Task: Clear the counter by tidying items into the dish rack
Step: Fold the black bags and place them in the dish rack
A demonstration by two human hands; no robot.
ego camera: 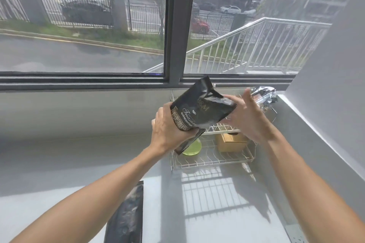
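A black coffee bag [199, 108] with gold lettering hangs tilted in the air above the wire dish rack [213, 161]. My left hand [169, 130] grips the bag's lower end. My right hand [246, 116] touches the bag's right side with its fingers spread. The rack stands on the grey counter [59, 163] by the window. In it lie a green plate [192, 149] and a tan wooden box [231, 143]. A shiny silver packet [263, 95] rests at the rack's far right, partly hidden behind my right hand.
A second black bag [126, 217] lies on the counter near the front edge, left of centre. The window sill [79, 81] runs along the back. A white wall [325, 104] closes off the right side behind the rack.
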